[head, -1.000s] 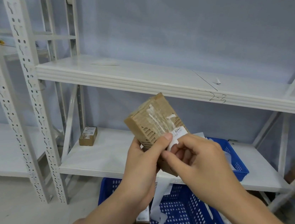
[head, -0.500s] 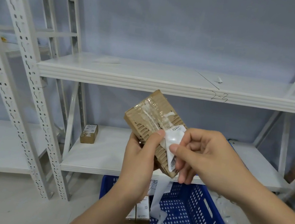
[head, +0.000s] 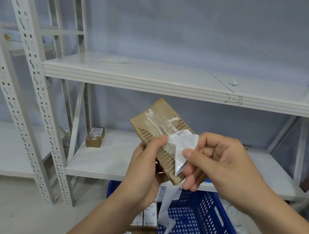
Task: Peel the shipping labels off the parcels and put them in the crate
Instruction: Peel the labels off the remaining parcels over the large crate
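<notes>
One white shelving unit (head: 154, 81). One blue perforated crate (head: 213, 231) on the floor below it. One cardboard parcel (head: 149, 124), raised above the crate, gripped by the left hand (head: 143, 170). One small labelled box (head: 94, 136) on the lower shelf. One shipping label (head: 181, 147), partly peeled from the parcel, pinched by the right hand (head: 221, 164).

A brown cardboard parcel (head: 154, 124) sits tilted in the left hand (head: 143, 170), its torn face showing bare corrugation and white paper scraps. A white label (head: 182, 145), crumpled and partly lifted off that face, is pinched by the right hand (head: 220, 163). Below the 2 hands lies a blue perforated crate (head: 204, 230), with labelled boxes (head: 149, 215) under the left wrist and white peeled strips (head: 166, 205) hanging inside.
</notes>
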